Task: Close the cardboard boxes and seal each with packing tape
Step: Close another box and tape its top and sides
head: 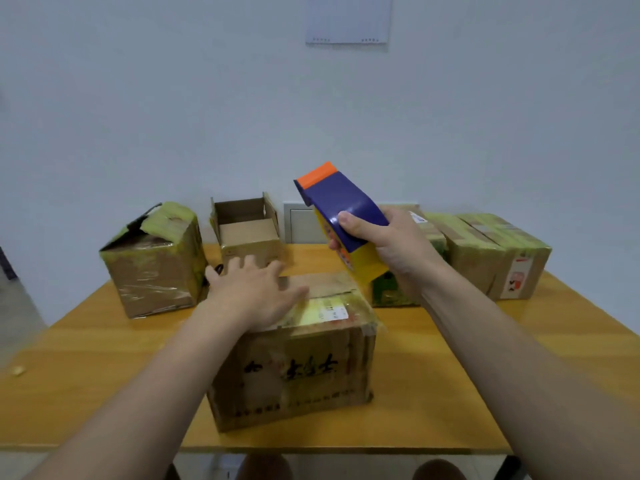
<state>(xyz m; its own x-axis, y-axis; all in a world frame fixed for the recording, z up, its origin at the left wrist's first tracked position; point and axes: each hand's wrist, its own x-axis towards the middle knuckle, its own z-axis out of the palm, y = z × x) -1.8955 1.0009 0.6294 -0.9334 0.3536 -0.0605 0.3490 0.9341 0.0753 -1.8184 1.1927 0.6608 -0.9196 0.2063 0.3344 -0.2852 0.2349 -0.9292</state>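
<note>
Several cardboard boxes stand on the desk (104,358), and the one in hand is the front box (294,368), nearest the person at the middle. Its top flaps are folded down, and no fresh strip seems to be laid across the seam yet, so I'd judge this the moment just before taping. The left grip (252,289) lies flat with fingers spread, pressing the flaps shut. The right grip (388,244) is curled round the blue tape dispenser (343,199), held in the air above the box's far right corner. The next move calls for lowering the dispenser onto the seam while the flaps stay pinned. A small open box (247,233) waits at the back.
</note>
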